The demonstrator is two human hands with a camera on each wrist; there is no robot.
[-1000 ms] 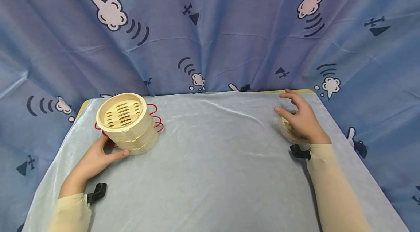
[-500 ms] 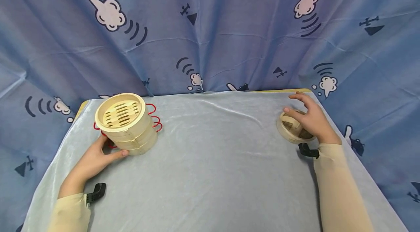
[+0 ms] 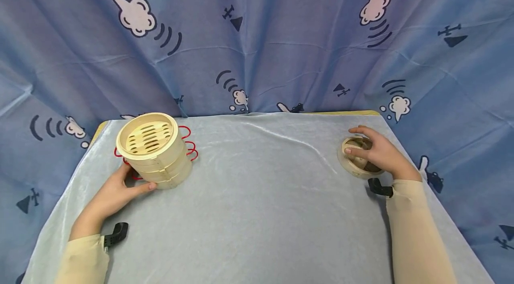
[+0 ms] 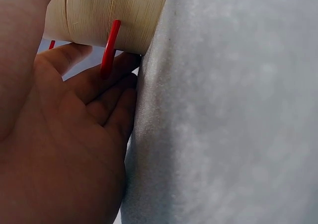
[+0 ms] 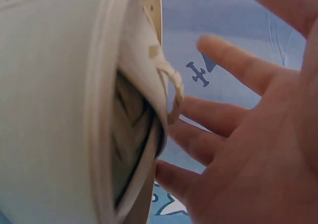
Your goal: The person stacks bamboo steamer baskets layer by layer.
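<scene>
A stacked bamboo steamer (image 3: pixel 168 168) with red loop handles stands at the left of the table, its slatted top tier showing. My left hand (image 3: pixel 110 197) holds its bottom part, thumb on the near side and fingers round the left. In the left wrist view the fingers (image 4: pixel 112 92) reach under a red loop (image 4: pixel 110 50) beside the bamboo wall. At the right lies a round bamboo steamer lid (image 3: pixel 353 168) with a woven loop handle (image 5: pixel 175 87) on top. My right hand (image 3: pixel 381 154) hovers over the lid, fingers spread and relaxed, the fingertips close to the loop.
A light grey velvety cloth (image 3: pixel 257 212) covers the table, with a yellow edge (image 3: pixel 341 112) showing at the back. A blue patterned curtain (image 3: pixel 265 29) hangs behind and at both sides. Black wrist cameras (image 3: pixel 379 187) sit on both wrists.
My right hand first shifts to the right, uncovering more of the lid, then lowers toward its handle. The left hand and the stacked steamer stay in place.
</scene>
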